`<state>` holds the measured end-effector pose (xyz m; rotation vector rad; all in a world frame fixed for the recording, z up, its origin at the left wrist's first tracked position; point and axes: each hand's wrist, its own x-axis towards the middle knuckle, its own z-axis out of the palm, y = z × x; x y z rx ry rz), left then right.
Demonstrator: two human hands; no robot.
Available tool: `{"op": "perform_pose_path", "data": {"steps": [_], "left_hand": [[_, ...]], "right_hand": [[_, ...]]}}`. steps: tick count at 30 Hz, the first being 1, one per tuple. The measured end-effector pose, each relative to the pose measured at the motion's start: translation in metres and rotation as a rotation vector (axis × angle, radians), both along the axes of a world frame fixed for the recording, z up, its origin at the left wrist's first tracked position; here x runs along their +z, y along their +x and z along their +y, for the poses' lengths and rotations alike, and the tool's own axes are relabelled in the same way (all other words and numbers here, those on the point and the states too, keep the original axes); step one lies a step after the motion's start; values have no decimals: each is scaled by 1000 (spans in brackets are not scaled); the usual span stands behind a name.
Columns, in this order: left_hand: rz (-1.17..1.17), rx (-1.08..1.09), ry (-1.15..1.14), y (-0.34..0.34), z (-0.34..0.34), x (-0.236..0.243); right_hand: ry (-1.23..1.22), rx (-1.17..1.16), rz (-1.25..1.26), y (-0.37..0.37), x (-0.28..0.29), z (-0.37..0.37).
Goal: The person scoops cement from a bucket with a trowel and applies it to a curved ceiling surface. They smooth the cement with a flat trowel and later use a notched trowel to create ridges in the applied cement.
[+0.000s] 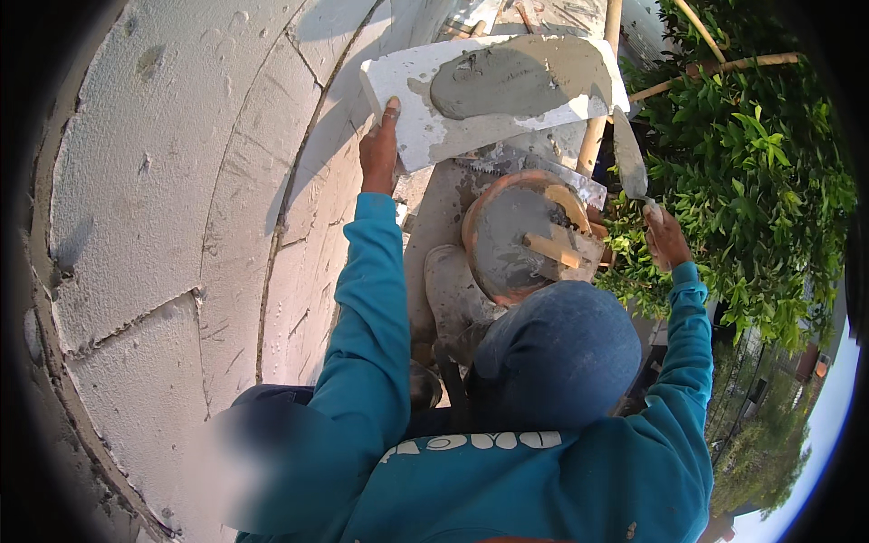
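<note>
My left hand point(378, 154) grips the left end of a white, flat block point(418, 136), its thumb on the near face. Wet grey mortar point(525, 77) lies in a thick smear over much of that face. To the right, my right hand point(666, 240) is closed round the handle of a pointed trowel point(630, 158). The trowel's mortar-coated blade points up, its tip close to the block's right end. Below the block stands a round basin point(471, 222) of grey mortar, with a wooden-handled tool point(552, 251) lying across it.
A wall of large pale blocks point(136, 226) with open joints rises along my left side. Leafy bushes point(742, 199) crowd the right, beyond a wooden pole point(593, 145). A toothed metal edge point(480, 166) shows behind the basin. My blue-trousered knee point(561, 348) is just below it.
</note>
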<state>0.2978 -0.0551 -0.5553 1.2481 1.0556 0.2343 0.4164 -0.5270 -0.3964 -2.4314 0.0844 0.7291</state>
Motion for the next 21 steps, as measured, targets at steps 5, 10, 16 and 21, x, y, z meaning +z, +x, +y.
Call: {"op": "perform_pose_path", "data": {"steps": [5,10,16,21], "left_hand": [[-73,21,16,0,-11,6],[-25,19,3,-2,-4,-5],[-59,-18,-12,1,-4,2],[-25,-49,-24,0,-2,-7]], "right_hand": [[-287,497,-86,-65,89,15],[-329,818,-6,-105,91,85],[-745,1016,204,-148,-7,97],[-771,980,184,-164,-14,109]]}}
